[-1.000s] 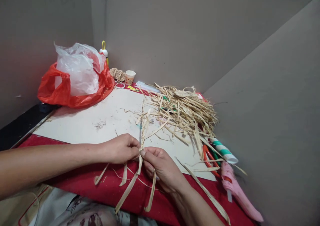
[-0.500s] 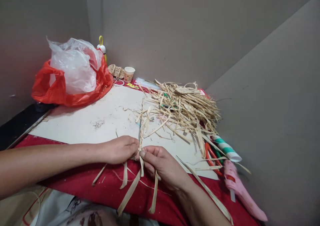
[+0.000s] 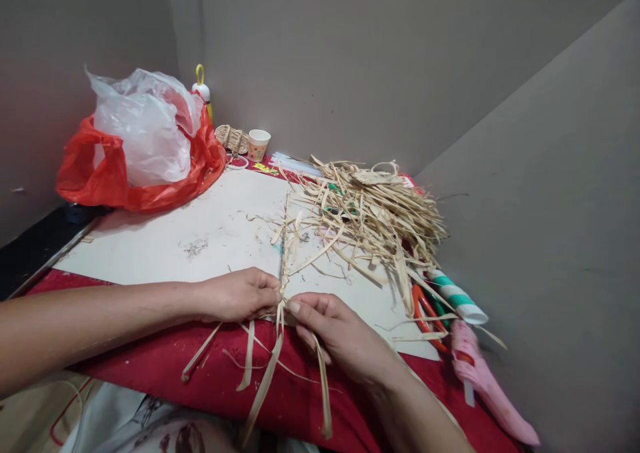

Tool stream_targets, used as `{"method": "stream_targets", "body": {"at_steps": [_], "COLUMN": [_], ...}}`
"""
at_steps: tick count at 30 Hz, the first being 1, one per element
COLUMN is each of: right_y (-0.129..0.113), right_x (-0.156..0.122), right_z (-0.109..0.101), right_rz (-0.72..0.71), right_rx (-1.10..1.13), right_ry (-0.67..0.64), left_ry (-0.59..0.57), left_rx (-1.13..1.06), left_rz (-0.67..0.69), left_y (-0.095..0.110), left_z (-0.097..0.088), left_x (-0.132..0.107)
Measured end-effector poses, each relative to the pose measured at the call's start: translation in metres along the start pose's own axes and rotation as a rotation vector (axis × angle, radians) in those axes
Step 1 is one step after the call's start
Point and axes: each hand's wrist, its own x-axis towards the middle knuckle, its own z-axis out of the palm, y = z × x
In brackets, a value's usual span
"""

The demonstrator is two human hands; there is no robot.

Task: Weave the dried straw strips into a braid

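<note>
My left hand (image 3: 239, 295) and my right hand (image 3: 334, 335) meet at the near edge of a white board (image 3: 210, 236), both pinching a thin braid of pale straw strips (image 3: 283, 266) that runs away from me across the board. Loose strip ends (image 3: 265, 379) hang down from the pinch over the red cloth (image 3: 200, 366). One strip trails from under my right hand's fingers.
A heap of straw strips (image 3: 370, 216) lies right of the braid. A red and clear plastic bag (image 3: 140, 146) sits far left, with a small woven basket (image 3: 231, 137) and paper cup (image 3: 259, 144) behind. Orange scissors (image 3: 425, 309), a green-striped roll (image 3: 457, 297) and a pink tool (image 3: 487, 386) lie at the right by the grey wall.
My right hand has shifted slightly right and its fingers have slid along a strip; the hanging strip ends have swung lower. The view has tilted a little.
</note>
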Motion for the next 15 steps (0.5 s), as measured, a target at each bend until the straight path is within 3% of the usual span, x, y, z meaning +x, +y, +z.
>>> {"method": "stream_targets", "body": {"at_steps": [15], "right_y": [-0.0048], "right_x": [0.0001], "right_z": [0.0079], "right_rz": [0.033], "right_rx": [0.123], "right_ry": [0.123], "left_ry": [0.070], "left_rx": [0.251], "left_rz": [0.145], "left_y": [0.0040], "left_z": [0.0027], "left_x": [0.0004]}}
